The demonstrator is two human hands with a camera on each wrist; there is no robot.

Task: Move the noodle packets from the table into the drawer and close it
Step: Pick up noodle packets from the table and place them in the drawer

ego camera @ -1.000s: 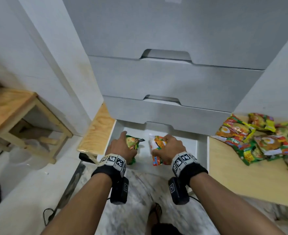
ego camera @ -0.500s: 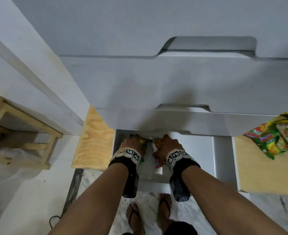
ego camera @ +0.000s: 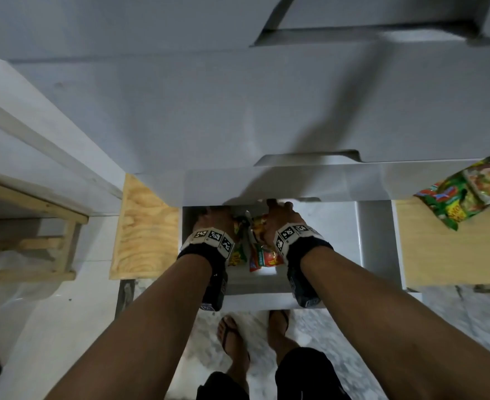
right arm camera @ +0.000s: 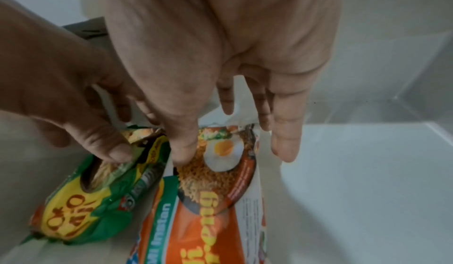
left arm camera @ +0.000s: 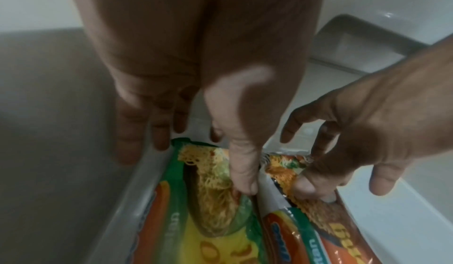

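1. My left hand (ego camera: 213,223) is deep in the open drawer (ego camera: 373,243). Its thumb presses down on the green packet (left arm camera: 215,206), which stands on edge against the left wall. The other fingers (left arm camera: 137,132) hang straight and loose, off the wrapper.

2. My right hand (ego camera: 281,220) does the same with the orange packet (right arm camera: 215,200): thumb on the printed face, remaining fingers spread and off it. The two packets touch side by side.

3. Risk: both packets stand on their edges, steadied only by a thumb each. If I lift away quickly, I judge they may topple flat or slide forward along the smooth drawer floor.

4. Risk: the drawer above overhangs my knuckles. Pulling straight up could knock my hands against its underside and drag a packet out.

5. Risk: a packet leaning up over the front rim could jam when the drawer shuts.

6. More packets (ego camera: 466,194) lie on the counter (ego camera: 446,255) to my right, so closing now would leave the job unfinished.
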